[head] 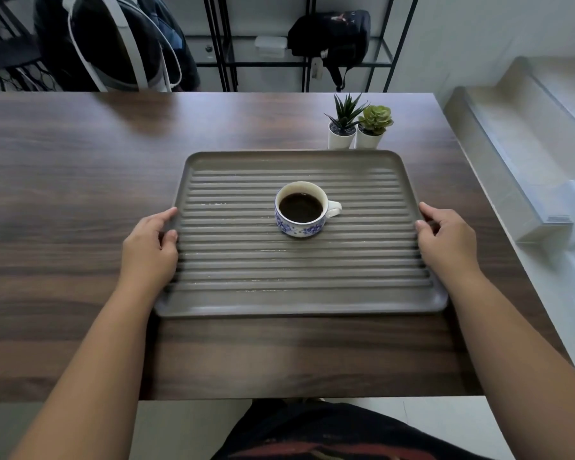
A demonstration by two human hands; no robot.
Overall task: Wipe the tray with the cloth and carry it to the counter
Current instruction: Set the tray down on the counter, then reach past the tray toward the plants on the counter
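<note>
A grey ribbed tray (299, 293) lies on the dark wooden table (63, 194), in the middle of my view. A white cup with blue flowers (301, 214), filled with dark coffee, stands near the tray's centre, handle to the right. My left hand (151, 244) grips the tray's left rim, thumb over the edge. My right hand (445, 237) grips the right rim the same way. A few thin wet streaks glint on the ribs. No cloth is in view.
Two small potted succulents (357, 127) stand just behind the tray's far right corner. A chair with a jacket (113, 44) is behind the table, and a black metal shelf with a bag (332, 34). Pale steps (528, 144) run along the right.
</note>
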